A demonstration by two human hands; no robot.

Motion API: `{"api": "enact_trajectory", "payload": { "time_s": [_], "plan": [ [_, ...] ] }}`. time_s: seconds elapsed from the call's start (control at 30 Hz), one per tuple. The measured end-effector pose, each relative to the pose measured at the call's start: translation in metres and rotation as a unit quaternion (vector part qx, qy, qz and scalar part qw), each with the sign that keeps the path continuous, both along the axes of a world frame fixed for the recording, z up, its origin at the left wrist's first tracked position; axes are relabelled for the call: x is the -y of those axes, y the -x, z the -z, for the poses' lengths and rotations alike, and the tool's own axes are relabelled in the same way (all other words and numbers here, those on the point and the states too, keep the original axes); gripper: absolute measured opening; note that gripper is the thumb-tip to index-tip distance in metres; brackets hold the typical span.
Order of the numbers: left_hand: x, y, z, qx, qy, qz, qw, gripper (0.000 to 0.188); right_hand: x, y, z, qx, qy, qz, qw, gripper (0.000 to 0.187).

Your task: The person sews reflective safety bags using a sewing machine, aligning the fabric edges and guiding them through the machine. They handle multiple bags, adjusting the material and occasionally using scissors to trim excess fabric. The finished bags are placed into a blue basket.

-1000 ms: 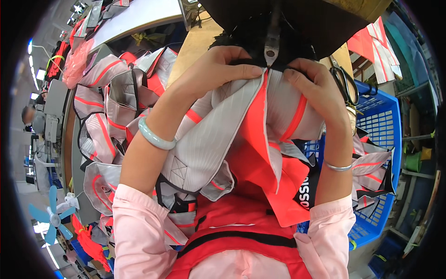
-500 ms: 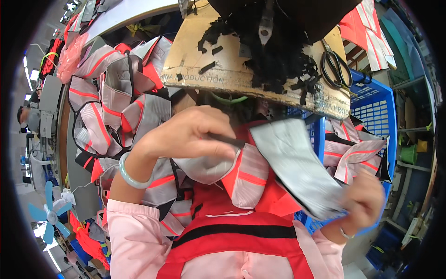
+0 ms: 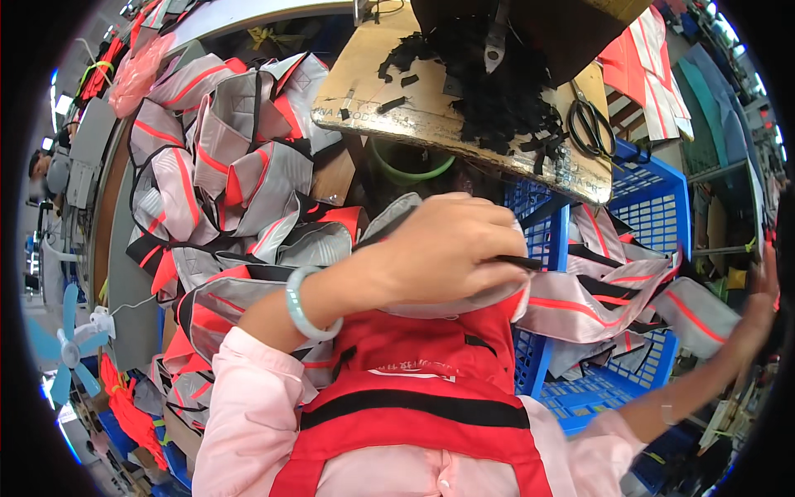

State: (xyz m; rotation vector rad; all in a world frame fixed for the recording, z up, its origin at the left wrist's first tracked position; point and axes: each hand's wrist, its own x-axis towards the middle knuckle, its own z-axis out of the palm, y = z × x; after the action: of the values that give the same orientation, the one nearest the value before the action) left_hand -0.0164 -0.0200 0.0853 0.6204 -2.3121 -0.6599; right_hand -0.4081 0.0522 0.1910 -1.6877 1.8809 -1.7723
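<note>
Pinching narrow black fabric edging (image 3: pixel 522 262), the left hand (image 3: pixel 455 246) curls.

- The wooden worktop (image 3: pixel 358 81) has a worn near edge with a shiny covering and rounded near corners.
- Beyond its far left corner stretches a white table (image 3: pixel 240 20), its edge curved by the lens.
- Well out from its left edge, a grey table edge (image 3: pixel 134 290) runs down the side.
- Farther out than the near left corner stands a fan (image 3: pixel 68 349) with pale blue blades.
- Bright lights (image 3: pixel 63 104) dot the left rim.
- Past the right edge is metal shelving (image 3: pixel 722 172), teal sheets (image 3: pixel 702 116) hanging beside it.
</note>
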Motion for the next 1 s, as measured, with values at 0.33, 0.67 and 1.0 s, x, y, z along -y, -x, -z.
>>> {"api": "enact_trajectory", "payload": {
  "time_s": [0.33,0.67,1.0],
  "plan": [
    [0.013,-0.059,0.012,0.029,-0.063,-0.089,0.994,0.036,0.012,-0.195,0.165,0.301,-0.226,-0.353,0.857,0.008],
    [0.009,-0.039,0.054,0.033,-0.144,-0.238,0.960,0.028,0.044,-0.238,0.119,-0.221,-0.001,-0.155,0.963,0.047],
    [-0.006,-0.025,0.077,-0.001,-0.081,-0.351,0.933,0.026,0.089,-0.239,0.159,-0.215,-0.066,-0.243,0.944,0.024]
  ]
}}
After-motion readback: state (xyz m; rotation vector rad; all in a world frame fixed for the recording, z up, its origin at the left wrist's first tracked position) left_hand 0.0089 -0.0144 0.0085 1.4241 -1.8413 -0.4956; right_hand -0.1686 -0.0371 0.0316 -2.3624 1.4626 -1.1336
